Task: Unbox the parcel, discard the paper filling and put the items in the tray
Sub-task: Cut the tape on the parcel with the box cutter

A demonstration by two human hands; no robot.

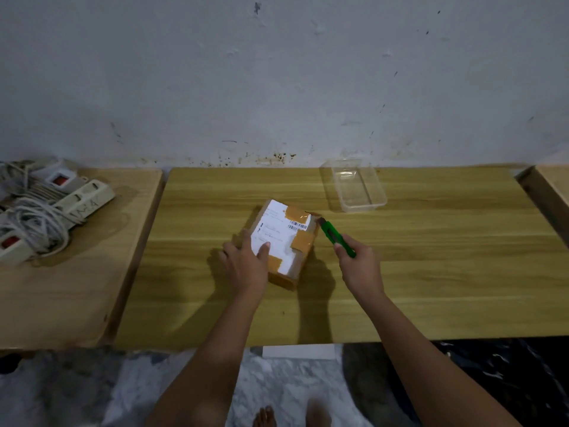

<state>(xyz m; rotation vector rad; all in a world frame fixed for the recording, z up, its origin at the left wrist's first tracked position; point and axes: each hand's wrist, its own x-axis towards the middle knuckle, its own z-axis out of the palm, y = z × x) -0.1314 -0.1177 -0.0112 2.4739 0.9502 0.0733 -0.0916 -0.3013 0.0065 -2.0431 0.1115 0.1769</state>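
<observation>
A small cardboard parcel (284, 238) with a white shipping label and brown tape lies closed on the middle of the wooden table (431, 272). My left hand (244, 261) rests on its near left corner, thumb on the label and fingers over the left side. My right hand (358, 266) grips a green utility knife (335, 235), whose tip touches the parcel's far right corner. A clear plastic tray (357, 188) stands empty at the back, right of the parcel.
A second wooden table (77, 288) on the left carries white power strips with coiled cables (40, 211). A third table edge (551, 186) shows at far right. The wall runs along the back. My bare feet (292, 416) are on the floor below.
</observation>
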